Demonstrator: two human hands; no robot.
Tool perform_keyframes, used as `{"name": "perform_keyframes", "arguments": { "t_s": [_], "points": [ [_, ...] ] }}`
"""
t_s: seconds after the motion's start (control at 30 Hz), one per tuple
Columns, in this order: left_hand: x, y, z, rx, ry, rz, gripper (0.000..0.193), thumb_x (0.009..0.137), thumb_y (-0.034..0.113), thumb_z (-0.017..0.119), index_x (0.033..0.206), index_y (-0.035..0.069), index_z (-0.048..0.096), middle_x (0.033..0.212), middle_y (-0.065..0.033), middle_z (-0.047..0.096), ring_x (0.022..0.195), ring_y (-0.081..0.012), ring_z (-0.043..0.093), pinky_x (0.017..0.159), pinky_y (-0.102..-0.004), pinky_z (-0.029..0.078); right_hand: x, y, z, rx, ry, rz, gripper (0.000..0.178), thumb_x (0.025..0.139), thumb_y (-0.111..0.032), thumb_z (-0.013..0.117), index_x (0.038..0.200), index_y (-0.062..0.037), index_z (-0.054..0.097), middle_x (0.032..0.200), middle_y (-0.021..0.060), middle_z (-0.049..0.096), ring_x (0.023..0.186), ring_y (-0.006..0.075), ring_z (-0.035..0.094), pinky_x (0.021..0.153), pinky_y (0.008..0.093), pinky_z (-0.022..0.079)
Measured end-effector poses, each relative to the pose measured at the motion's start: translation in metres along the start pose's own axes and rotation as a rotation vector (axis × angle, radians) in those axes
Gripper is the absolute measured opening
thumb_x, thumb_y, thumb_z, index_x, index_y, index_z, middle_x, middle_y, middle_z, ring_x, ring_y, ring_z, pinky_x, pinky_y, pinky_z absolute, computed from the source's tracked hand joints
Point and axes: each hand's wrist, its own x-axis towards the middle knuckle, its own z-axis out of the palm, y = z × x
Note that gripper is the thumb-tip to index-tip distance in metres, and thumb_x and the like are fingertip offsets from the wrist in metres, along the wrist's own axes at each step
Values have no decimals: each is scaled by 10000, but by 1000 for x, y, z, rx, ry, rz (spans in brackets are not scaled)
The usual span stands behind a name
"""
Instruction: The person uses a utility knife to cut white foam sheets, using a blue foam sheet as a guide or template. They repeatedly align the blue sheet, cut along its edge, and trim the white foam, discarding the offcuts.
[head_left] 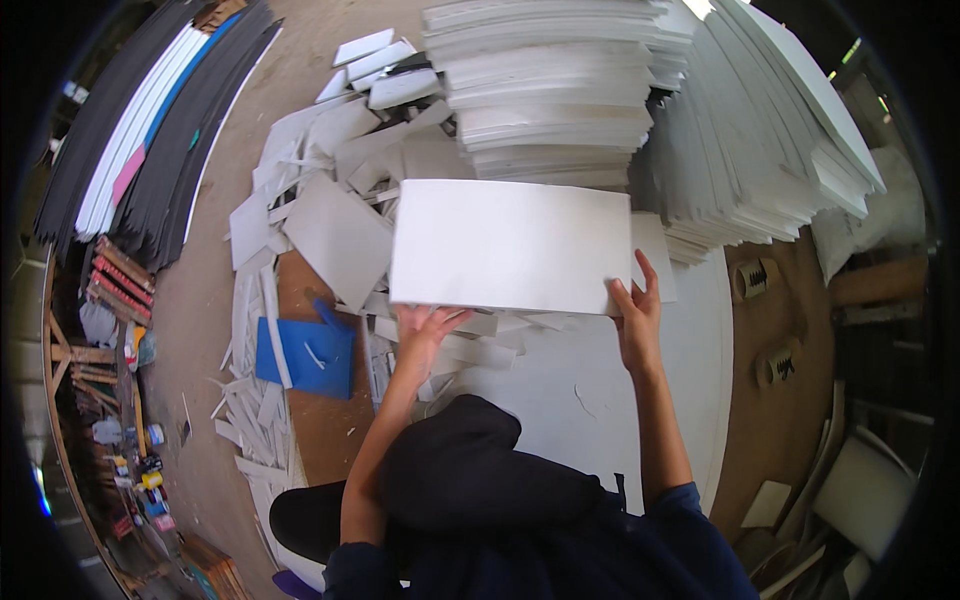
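Observation:
A white rectangular foam board [512,245] is held up in front of me, its broad face toward me. My left hand [425,332] grips its lower edge near the left corner, with some fingertips hidden by the board. At the lower right corner my right hand [638,310] pinches the board, thumb on the near face and index finger raised along the right edge. Beneath the board lies a large white sheet [560,400], with thin white offcuts [480,350] scattered near my left hand.
Tall stacks of white sheets [550,95] and leaning white sheets [750,130] stand ahead and to the right. A heap of white scraps [340,235] and a blue piece [310,358] lie left. Dark sheets [175,120] stand far left; cardboard tubes [755,280] lie right.

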Motion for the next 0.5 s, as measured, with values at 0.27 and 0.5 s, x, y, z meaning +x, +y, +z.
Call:
{"name": "perform_keyframes", "arguments": {
  "t_s": [0.27,0.5],
  "points": [
    [22,-36,3,304,-157,-297,669,834,140,571,1384,76,196,1202,-111,460,986,-206,533,888,-324,409,40,18,-95,-330,101,14,516,853,-112,549,1311,-11,333,1151,190,504,1030,211,503,882,310,396],
    [20,-50,13,429,-166,-245,647,784,88,628,1334,87,287,1164,-68,437,1003,-145,470,823,-281,419,74,23,-108,-588,150,-76,489,830,-114,556,1269,33,401,1271,219,441,1204,274,406,988,321,304]
  ]
}}
